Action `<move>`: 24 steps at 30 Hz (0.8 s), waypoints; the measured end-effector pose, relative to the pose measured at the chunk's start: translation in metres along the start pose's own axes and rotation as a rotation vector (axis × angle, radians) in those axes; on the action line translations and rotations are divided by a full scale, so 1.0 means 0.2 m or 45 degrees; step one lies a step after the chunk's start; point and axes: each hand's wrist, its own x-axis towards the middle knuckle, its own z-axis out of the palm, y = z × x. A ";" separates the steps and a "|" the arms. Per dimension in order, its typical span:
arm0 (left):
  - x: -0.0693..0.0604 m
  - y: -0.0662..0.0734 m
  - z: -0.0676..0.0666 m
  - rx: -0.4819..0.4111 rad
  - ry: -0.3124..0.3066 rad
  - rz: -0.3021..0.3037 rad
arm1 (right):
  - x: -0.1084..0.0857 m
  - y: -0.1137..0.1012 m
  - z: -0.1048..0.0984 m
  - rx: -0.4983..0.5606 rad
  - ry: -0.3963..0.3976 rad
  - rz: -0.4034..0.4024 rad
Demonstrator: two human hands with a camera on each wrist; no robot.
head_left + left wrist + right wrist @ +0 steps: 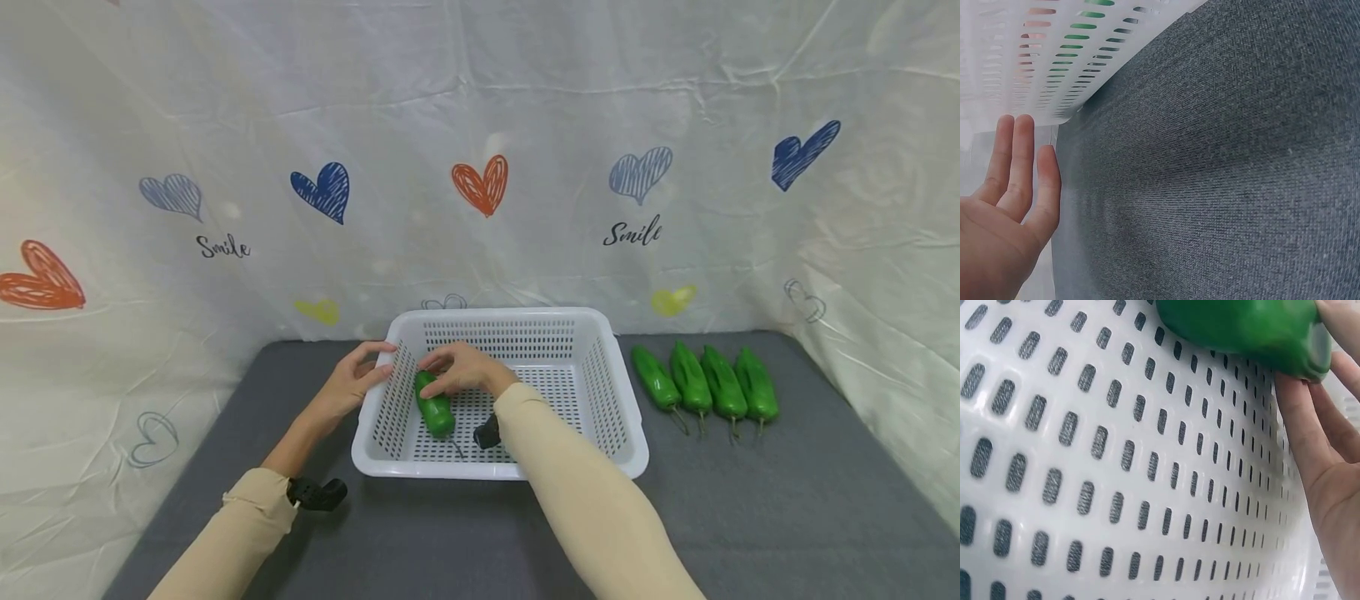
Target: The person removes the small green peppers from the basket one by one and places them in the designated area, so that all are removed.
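Note:
Inside a white slotted plastic basket (618,400) on the dark table lies a green pepper (437,417), its thin stem toward the near side. My right hand (467,369) reaches into the basket and pinches the pepper's far end between thumb and fingers; the right wrist view shows the same pepper (1241,328) close to the slotted floor. At the basket's left rim, my left hand (352,383) rests its thumb and fingertips. Its fingers (1020,165) look mostly straight against the outer wall (1041,69) in the left wrist view, where its thumb is hidden.
Several green peppers (726,385) lie side by side right of the basket, stems toward the near edge. Behind the table hangs a white sheet (555,108) printed with hearts. Grey cloth (420,542) covers the table.

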 end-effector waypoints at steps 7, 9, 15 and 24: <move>0.00 0.00 0.00 0.000 0.001 -0.004 | 0.01 0.01 0.00 0.090 0.035 0.027; 0.00 0.00 0.00 -0.001 0.002 -0.006 | 0.01 0.01 0.00 0.120 0.042 0.037; 0.01 0.00 0.00 0.001 -0.002 -0.008 | -0.01 0.00 0.00 0.195 0.049 0.064; 0.00 0.00 0.00 0.003 -0.002 -0.010 | -0.01 0.01 -0.02 0.233 0.004 0.085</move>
